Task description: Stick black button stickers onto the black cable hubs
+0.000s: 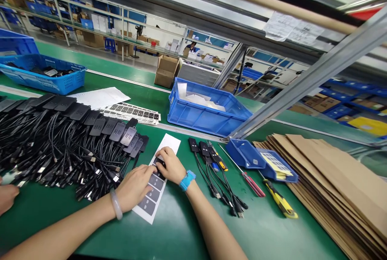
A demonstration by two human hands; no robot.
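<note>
A white sheet of dark grey, rounded-corner labels [147,205] lies slantwise on the green bench in front of me. My right hand [171,166], with a blue band at the wrist, is curled over the upper part of the sheet. Its thumb and index finger pinch at a black label [160,164], partly covered by the fingers. My left hand [136,186], wearing a pale bangle, rests across the sheet's left edge. Its thumb and index finger are apart, and the index fingertip reaches the black label beside my right hand.
Left lies a heap of black cables with flat housings [117,132]; several more cables [208,153] lie right. Also right are a red screwdriver [254,184], a yellow-black knife [281,201] and cardboard sheets [338,171]. A blue bin [198,117] stands behind. Another person's hand [7,197] is far left.
</note>
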